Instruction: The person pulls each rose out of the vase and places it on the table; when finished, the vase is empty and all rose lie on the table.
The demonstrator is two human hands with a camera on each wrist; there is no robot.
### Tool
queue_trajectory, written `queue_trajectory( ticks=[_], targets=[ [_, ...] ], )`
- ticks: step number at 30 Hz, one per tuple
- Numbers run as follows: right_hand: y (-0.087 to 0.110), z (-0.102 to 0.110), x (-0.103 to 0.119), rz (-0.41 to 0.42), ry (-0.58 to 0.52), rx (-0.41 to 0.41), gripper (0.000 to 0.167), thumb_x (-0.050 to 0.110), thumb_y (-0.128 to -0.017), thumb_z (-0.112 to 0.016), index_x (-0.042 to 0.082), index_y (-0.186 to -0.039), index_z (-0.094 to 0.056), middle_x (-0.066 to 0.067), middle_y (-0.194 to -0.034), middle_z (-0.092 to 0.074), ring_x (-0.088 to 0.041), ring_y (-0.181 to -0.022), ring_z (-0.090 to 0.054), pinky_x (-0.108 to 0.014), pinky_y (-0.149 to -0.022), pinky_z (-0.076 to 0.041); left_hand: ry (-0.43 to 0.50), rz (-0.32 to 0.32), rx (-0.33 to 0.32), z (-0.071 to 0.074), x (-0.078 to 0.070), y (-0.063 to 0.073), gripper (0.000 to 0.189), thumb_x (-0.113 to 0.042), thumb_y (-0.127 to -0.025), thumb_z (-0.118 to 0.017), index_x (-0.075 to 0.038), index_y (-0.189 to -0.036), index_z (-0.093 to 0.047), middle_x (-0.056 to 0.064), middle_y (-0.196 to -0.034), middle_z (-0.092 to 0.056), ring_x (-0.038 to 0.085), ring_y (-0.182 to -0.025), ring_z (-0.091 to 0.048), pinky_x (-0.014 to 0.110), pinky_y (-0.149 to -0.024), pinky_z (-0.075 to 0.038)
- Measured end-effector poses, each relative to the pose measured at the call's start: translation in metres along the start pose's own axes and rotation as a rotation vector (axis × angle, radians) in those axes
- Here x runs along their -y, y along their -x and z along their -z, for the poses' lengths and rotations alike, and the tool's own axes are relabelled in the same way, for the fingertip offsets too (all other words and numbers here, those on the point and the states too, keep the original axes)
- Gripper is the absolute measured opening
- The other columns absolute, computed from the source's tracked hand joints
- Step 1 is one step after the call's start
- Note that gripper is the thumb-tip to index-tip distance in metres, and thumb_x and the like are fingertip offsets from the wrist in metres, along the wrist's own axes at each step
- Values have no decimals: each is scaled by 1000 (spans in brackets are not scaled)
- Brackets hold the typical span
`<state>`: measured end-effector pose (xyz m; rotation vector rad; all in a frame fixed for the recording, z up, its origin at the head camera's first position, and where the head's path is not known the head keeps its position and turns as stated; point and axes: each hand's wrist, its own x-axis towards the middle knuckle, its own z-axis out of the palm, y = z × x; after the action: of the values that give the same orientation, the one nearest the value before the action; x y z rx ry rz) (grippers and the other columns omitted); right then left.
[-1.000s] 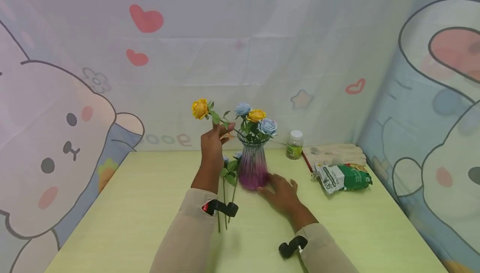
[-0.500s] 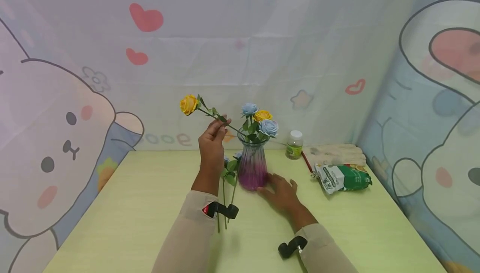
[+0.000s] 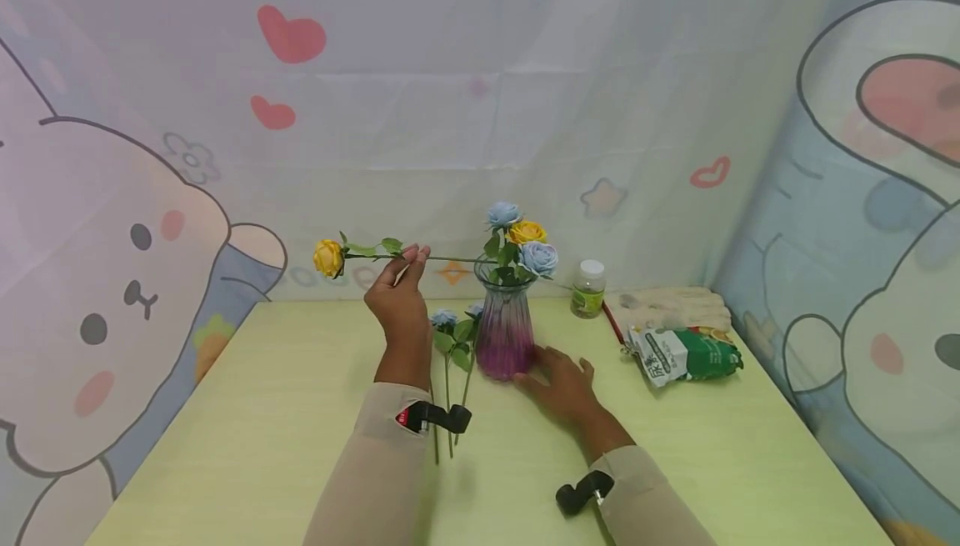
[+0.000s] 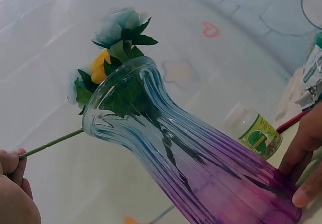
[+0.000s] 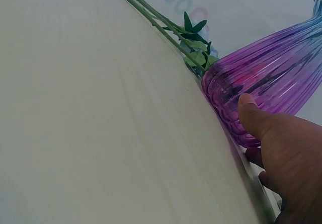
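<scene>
My left hand point(image 3: 400, 304) pinches the green stem of a yellow rose point(image 3: 328, 258), which lies level with its bloom out to the left. The stem's other end reaches the rim of a glass vase point(image 3: 506, 338), clear at the top and purple below. Upright in the vase stand two blue roses point(image 3: 538, 257) and another yellow rose point(image 3: 527, 232). Low on the vase's right side, my right hand point(image 3: 562, 388) holds the base, thumb in front, as the right wrist view shows. Several blue roses point(image 3: 444, 318) lie on the table left of the vase, partly hidden by my left arm.
Behind the vase to the right stands a small lidded jar point(image 3: 588, 289). Near it lie a red pen-like stick point(image 3: 613, 323), pale gloves point(image 3: 667, 310) and a green and white packet point(image 3: 686, 356). A printed cloth point(image 3: 480, 112) hangs behind the table point(image 3: 300, 446).
My left hand has moved left and turned the yellow rose from a slant down to level, its bloom swinging left and lower. The right hand stays at the vase base.
</scene>
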<state>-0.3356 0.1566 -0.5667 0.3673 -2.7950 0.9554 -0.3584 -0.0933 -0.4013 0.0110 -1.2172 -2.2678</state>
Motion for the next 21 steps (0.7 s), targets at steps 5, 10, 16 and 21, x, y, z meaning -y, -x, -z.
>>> queue_trajectory(
  ticks=[5,10,16,21],
  targets=[
    [-1,0,-2,5,15,2,74,60,-104,-67,16,-163,-54,-8,-162,-60,-36,-157,-50,-80,-125,-14,79,67,-64,6,1,-3,27,-5,-103,-75,5,-129,-75,13,-146,-67,20,-121,-79,39,-137,-29],
    [-2,-2,-4,10,28,-6,75,61,-104,-67,16,-162,-54,-8,-161,-61,-36,-156,-51,-79,-125,-17,132,83,-104,13,1,-7,27,-3,-105,-72,5,-130,-74,20,-150,-66,21,-123,-77,37,-127,-45],
    [-1,-1,-3,4,17,-1,75,60,-103,-68,16,-162,-54,-8,-161,-61,-36,-156,-50,-79,-125,-16,152,84,-145,23,-2,-10,25,-1,-104,-72,5,-128,-75,16,-139,-72,19,-116,-80,29,-114,-55],
    [-1,1,-2,-2,7,4,75,59,-103,-68,15,-162,-54,-9,-161,-62,-36,-156,-50,-79,-125,-15,142,88,-165,34,-4,-11,21,0,-105,-71,2,-125,-76,15,-139,-71,17,-112,-81,27,-110,-56]
  ],
)
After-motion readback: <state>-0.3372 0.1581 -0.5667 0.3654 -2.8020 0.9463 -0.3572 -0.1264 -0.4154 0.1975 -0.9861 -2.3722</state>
